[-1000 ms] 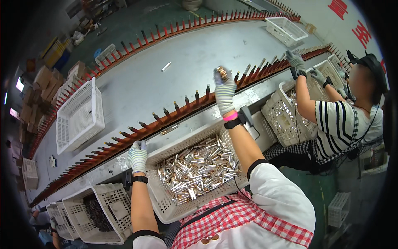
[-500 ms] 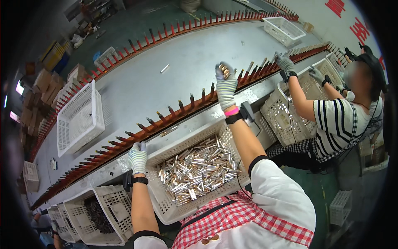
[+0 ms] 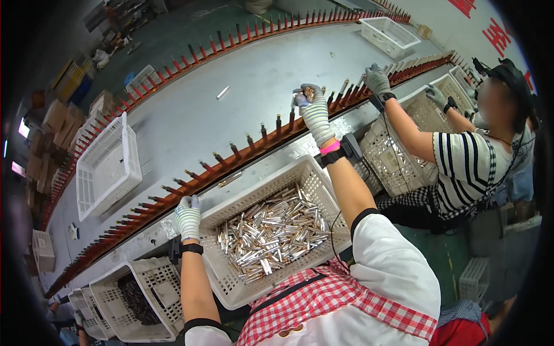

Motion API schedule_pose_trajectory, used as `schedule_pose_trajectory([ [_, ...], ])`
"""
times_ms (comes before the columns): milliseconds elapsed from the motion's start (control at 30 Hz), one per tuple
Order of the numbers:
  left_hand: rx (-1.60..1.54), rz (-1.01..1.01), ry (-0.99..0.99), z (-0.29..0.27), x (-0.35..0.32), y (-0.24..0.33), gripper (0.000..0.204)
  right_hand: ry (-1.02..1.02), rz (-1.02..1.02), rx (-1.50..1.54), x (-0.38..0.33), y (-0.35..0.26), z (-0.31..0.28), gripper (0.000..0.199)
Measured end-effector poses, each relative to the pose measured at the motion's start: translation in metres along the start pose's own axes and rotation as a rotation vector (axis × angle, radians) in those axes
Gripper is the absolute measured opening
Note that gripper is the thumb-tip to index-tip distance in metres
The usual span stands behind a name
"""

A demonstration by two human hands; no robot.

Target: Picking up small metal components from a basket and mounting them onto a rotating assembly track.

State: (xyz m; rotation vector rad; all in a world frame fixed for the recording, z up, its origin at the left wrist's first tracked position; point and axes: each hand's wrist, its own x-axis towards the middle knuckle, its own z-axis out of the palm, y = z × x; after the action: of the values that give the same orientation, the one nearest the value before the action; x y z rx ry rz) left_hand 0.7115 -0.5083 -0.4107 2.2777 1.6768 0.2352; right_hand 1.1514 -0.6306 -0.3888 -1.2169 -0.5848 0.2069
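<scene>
My right hand (image 3: 313,109), in a striped work glove, is raised over the red peg rail (image 3: 242,153) and grips a bundle of small metal tubes (image 3: 309,92) near the pegs. My left hand (image 3: 187,217), also gloved, rests on the far left rim of a white perforated crate (image 3: 231,288). That crate holds several shiny silver tubes (image 3: 271,230) in a loose heap. Dark pegs stand upright along the rail, some topped with metal tubes.
A person in a striped shirt (image 3: 467,167) works at the rail to my right, over another white crate (image 3: 386,155). An upturned white crate (image 3: 107,167) and a loose tube (image 3: 223,92) lie on the grey conveyor. A crate of dark parts (image 3: 135,300) sits at my lower left.
My right hand has shifted slightly along the rail with the tubes. The neighbouring person's hands have moved along the rail. My left hand stays on the crate rim.
</scene>
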Motion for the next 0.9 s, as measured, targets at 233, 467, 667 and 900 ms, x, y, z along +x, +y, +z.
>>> schedule_pose_trajectory([
  [233, -0.02, 0.026, -0.029, 0.003, 0.003, 0.0, 0.04, -0.778, 0.144, -0.026, -0.111, -0.121, -0.014, 0.034],
  [467, -0.016, 0.0, -0.012, 0.003, 0.002, 0.0, 0.04, -0.774, 0.254, -0.189, -0.118, -0.057, -0.018, 0.047],
  [667, 0.001, -0.013, 0.0, 0.003, 0.003, 0.007, 0.04, 0.157, 0.036, -0.39, -0.039, 0.052, 0.019, 0.043],
  [900, -0.003, -0.025, 0.015, 0.001, 0.001, -0.011, 0.039, 0.307, -0.174, 0.085, -0.028, 0.015, 0.042, 0.017],
])
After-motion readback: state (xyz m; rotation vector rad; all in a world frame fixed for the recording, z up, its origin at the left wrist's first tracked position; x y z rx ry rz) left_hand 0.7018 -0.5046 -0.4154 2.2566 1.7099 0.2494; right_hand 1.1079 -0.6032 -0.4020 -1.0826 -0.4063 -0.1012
